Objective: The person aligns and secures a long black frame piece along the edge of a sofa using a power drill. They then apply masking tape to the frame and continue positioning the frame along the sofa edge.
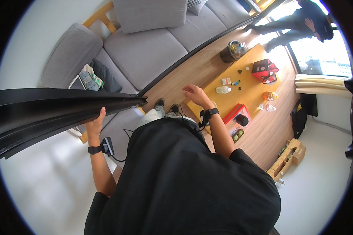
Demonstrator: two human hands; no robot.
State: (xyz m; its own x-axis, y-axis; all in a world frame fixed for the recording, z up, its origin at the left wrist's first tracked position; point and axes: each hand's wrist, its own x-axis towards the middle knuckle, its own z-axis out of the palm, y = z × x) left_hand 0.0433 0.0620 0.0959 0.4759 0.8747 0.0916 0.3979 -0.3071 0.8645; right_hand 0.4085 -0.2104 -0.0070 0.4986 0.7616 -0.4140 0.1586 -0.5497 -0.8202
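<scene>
A long black grooved beam [62,109] runs from the left rim of the view to just left of my feet. From below, my left hand [94,124] grips its lower side, with one finger showing upright against the black surface and the others hidden. My right hand [196,96] hovers near the close end of the wooden table [208,84]; its fingers are loosely bent and a little apart, with nothing in them. Each wrist wears a black strap with a small device, and thin cables hang from these.
Grey sofa [145,49] stands beyond the beam. On the table are a white bottle [223,90], a red-black bag [264,71], a red-edged box [235,111] and a black cup [241,120]. A full bin [231,51] stands beside it. Another person [298,21] is at the far right.
</scene>
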